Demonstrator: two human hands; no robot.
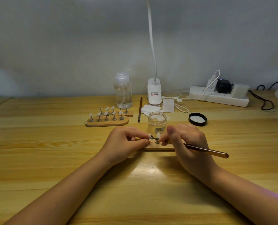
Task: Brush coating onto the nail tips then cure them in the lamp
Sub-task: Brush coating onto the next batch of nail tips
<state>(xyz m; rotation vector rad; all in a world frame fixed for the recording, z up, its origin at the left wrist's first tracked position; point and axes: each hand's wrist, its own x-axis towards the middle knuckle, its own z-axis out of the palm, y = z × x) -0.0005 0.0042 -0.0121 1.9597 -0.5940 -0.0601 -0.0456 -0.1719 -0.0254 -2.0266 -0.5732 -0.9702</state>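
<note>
A small nail tip (150, 136) is pinched between the curled fingers of the left hand (127, 142), just in front of an open clear jar (157, 122) of clear gel. A brown brush (205, 150) is gripped by the right hand (186, 140), its tip at the nail. A pump bottle (123, 91) of clear liquid is seen behind, the black lid (197, 119) lying beside the jar.

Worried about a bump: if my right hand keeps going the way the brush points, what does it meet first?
Probably the small nail tip holder pinched in the left hand, just ahead of the right hand and its brush.
</note>
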